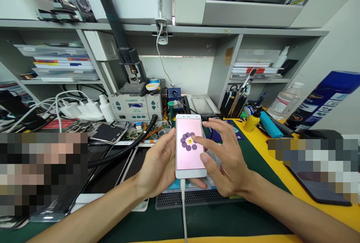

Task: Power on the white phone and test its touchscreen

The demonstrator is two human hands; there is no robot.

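Note:
A white smartphone [190, 160] lies upright in my left hand [161, 162], its thumb along the left edge and some fingertips showing beneath the lower right corner. The lit pink screen bears a ring of purple dots around a small yellow face. Over the screen's right side reaches my right hand [225, 156], fingers spread and holding nothing. Its index fingertip is at the dots, on or just above the glass. A white cable [183, 205] runs from the phone's bottom edge down toward me.
Behind the phone stand a grey soldering station [136, 106] and a tray of circuit boards [140, 130]. A black hose [120, 151] crosses at left. Below the phone lies a dark perforated panel [168, 200] on the green mat [225, 220]. Bottles, including a yellow one [252, 122], stand at right.

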